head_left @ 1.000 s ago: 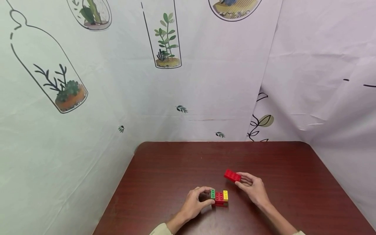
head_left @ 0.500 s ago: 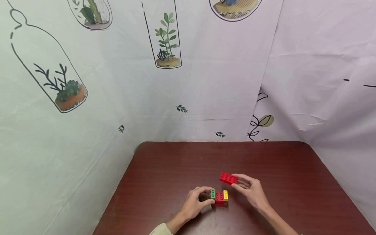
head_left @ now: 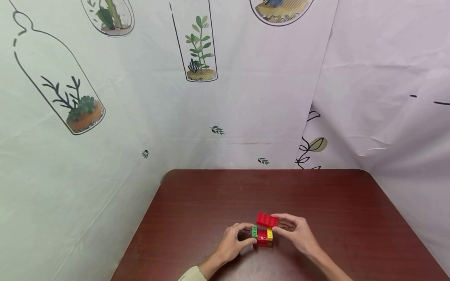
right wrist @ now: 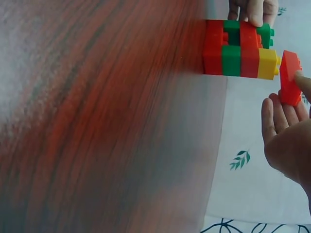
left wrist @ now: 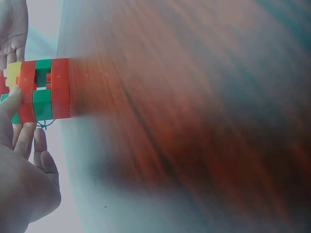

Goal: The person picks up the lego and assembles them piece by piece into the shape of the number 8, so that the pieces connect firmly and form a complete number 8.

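Note:
A small stack of toy building bricks (head_left: pixel 261 244) stands on the table. In the right wrist view its layers show: a red brick (right wrist: pixel 213 60) at the bottom, green bricks (right wrist: pixel 231 61) with a gap between them, another red brick (right wrist: pixel 249 58), then a yellow brick (right wrist: pixel 267 64) and a green brick (right wrist: pixel 264 35) on top. My left hand (head_left: pixel 232 244) grips the stack's left side by thumb and fingers at the top green brick. My right hand (head_left: pixel 297 234) pinches a loose red brick (head_left: pixel 266 220) by its right end. That brick is held tilted, close over the stack's top studs.
The dark red-brown table (head_left: pixel 197 203) extends around the stack. A pale cloth (head_left: pixel 246 109) printed with plants and glass jars hangs behind it and along both sides.
My right hand has carried the loose red brick left and toward me, from beyond the stack to close over it. My left hand and the stack have stayed in place.

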Tool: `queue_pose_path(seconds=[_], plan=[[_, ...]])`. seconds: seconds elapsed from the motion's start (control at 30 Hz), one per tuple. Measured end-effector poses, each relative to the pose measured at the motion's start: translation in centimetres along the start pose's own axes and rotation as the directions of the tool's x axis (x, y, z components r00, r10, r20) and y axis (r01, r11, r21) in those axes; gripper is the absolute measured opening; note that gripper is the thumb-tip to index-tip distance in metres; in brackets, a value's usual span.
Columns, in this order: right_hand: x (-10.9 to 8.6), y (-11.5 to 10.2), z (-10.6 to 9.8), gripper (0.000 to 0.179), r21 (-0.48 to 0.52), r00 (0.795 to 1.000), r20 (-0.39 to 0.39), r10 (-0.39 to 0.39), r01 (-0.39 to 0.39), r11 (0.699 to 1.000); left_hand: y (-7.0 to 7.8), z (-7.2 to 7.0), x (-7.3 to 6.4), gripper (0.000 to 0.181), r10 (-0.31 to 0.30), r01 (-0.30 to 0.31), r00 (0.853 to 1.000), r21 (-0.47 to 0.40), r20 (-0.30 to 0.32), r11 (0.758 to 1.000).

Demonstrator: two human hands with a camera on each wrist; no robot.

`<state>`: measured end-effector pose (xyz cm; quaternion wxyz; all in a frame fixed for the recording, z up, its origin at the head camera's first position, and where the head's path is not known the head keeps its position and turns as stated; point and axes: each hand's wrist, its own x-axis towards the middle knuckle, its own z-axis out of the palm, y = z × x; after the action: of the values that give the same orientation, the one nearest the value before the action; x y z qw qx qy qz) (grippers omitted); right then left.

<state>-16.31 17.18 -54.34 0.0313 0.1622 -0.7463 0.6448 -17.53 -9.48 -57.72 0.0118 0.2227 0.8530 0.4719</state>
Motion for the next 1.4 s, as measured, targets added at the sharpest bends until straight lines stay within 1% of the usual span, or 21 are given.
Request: queue_pose_path(seconds=[0.1, 0.27, 0.47, 0.73, 1.13, 1.4], plan=[[-0.1, 0.2, 0.1, 0.036, -0.002, 0.999, 0.029, -0.037, 0.037, 0.999, 0.0, 0.0, 0.0, 0.038, -0.004, 0.004, 1.0, 0.001, 0.003, 1.0], [-0.2, 0.3, 0.3, 0.037, 0.008, 0.996, 0.067, -0.059, 0.058, 0.998, 0.1, 0.0, 0.1, 0.039, 0.011, -0.011, 1.0, 0.007, 0.003, 1.0], [-0.5, 0.5, 0.4, 0.037, 0.015, 0.994, 0.093, -0.056, 0.055, 0.998, 0.0, 0.1, 0.0, 0.039, 0.018, -0.018, 1.0, 0.001, 0.004, 1.0], [-0.6, 0.5, 0.5, 0.038, 0.023, 0.992, 0.119, -0.05, 0.047, 0.999, 0.0, 0.1, 0.0, 0.039, 0.008, -0.008, 1.0, -0.007, 0.001, 1.0], [-1.0, 0.7, 0.8, 0.038, 0.036, 0.99, 0.116, -0.085, 0.082, 0.996, -0.1, 0.1, 0.0, 0.038, 0.013, -0.013, 1.0, -0.01, 0.002, 1.0], [-1.0, 0.8, 0.8, 0.038, -0.035, 0.987, 0.115, -0.115, 0.12, 0.992, -0.1, 0.1, -0.1, 0.037, 0.001, -0.001, 1.0, -0.015, 0.007, 1.0]])
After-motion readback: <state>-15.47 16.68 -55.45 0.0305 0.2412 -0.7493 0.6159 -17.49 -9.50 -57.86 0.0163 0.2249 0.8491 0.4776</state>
